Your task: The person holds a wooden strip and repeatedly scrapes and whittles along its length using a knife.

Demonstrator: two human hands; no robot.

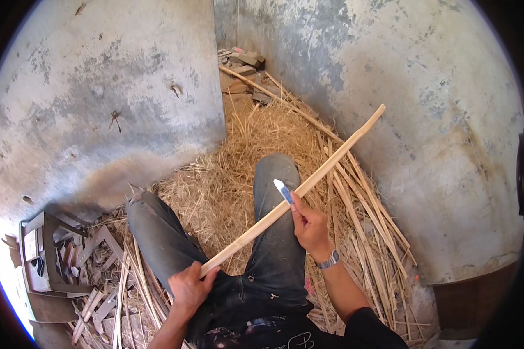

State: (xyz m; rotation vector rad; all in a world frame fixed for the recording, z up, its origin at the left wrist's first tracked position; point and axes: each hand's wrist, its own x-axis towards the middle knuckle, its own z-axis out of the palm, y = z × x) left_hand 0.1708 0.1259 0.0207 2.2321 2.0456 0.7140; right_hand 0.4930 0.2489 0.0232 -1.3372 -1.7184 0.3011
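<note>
The person sits on the floor with both legs in dark jeans [273, 232] stretched out over a bed of dry yellow straw [227, 180]. The left hand [189, 288] is curled shut around the near end of a long, pale, peeled wooden stick [300, 189], the fingers wrapped over it just above the left thigh. From there the stick rises on a slant across the right leg and runs up and to the right, its far tip ending in front of the grey, stained concrete wall [436, 116].

The right hand [310, 225] is closed on the handle of a small knife with a light blade [283, 190] (the handle itself is hidden inside the fist). The blade points up and to the left and lies against the stick about midway along its length; the thumb sits close beside the wood. A metal-banded wristwatch [330, 259] is on the right wrist.

Thin split canes and slivers [367, 221] lie heaped on the straw to the right of the legs, along the foot of the wall. To the left, near the left knee, stands a small wooden frame [43, 256] among scrap pieces of wood.
</note>
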